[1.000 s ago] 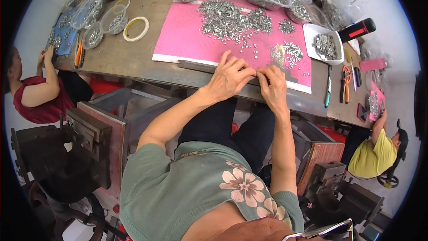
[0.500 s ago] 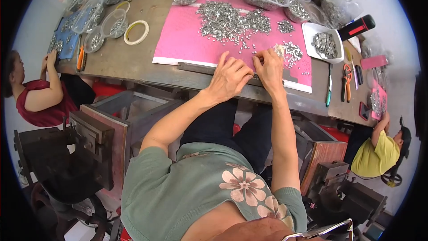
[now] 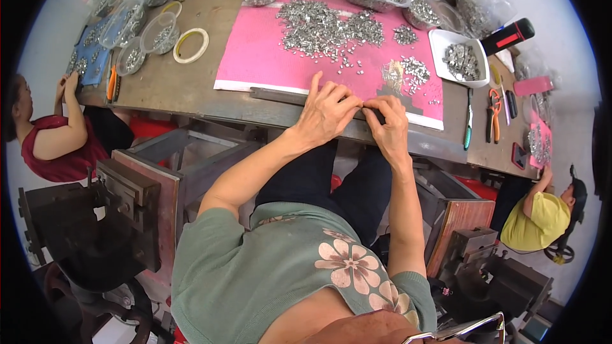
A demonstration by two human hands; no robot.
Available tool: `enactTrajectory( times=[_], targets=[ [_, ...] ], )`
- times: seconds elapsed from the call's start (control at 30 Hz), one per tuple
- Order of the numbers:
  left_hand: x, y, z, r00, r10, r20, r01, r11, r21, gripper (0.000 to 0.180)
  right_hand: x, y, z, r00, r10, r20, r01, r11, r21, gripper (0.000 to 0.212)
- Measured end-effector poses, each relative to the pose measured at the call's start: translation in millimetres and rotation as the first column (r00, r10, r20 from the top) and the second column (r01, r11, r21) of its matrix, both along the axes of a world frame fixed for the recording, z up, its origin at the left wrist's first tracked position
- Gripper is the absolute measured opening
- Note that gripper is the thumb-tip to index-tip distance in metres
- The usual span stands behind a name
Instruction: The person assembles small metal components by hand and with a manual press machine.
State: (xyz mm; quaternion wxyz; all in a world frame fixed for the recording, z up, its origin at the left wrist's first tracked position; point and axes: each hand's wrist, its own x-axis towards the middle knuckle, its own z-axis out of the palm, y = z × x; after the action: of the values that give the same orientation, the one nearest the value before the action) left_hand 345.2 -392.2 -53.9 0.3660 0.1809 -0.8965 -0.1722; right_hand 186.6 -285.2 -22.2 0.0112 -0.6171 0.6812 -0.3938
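- My left hand (image 3: 326, 113) and right hand (image 3: 386, 122) meet at the near edge of the pink rectangular mat (image 3: 255, 57), fingertips together over the long dark metal bar (image 3: 280, 96) that lies along that edge.
- Both hands are curled in a pinch. I judge they are working one small silvery metal piece between them, but it is too small for me to tell what exactly is gripped.
- The step in hand looks like fitting or lining up small pieces on the bar. My stock, the spread heap of small silver metal parts (image 3: 322, 24), lies farther back on the mat, with a smaller cluster of the same parts (image 3: 414, 70) just beyond my right hand.
- The next move, as I judge it, calls for a fine fingertip grip and a short reach to that nearer cluster.
- Half a second ago my right hand was stretched up the mat toward that cluster; now it has drawn back to meet the left, which has barely moved.
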Motion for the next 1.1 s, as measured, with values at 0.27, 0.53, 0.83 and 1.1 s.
enactTrajectory(
  times=[0.27,0.53,0.83,1.1],
  targets=[
    [-2,2,6,0.999,0.035,0.014,-0.035,0.999,-0.003,0.013,-20,-29,-6,0.993,-0.038,0.109,0.038,0.999,-0.005,0.008],
    [-13,-56,5,0.971,0.240,0.026,-0.238,0.970,-0.050,0.012,-26,-77,-18,0.982,-0.093,-0.164,0.104,0.993,0.060,0.011],
    [-13,-58,7,0.969,0.230,0.084,-0.229,0.973,-0.024,0.008,-31,-73,-19,0.989,-0.054,-0.137,0.062,0.996,0.059,0.009],
    [-11,0,12,0.999,0.000,-0.048,0.002,0.998,0.060,0.011,-27,-10,-3,0.990,0.023,0.137,-0.030,0.998,0.053,0.010]
  ],
)
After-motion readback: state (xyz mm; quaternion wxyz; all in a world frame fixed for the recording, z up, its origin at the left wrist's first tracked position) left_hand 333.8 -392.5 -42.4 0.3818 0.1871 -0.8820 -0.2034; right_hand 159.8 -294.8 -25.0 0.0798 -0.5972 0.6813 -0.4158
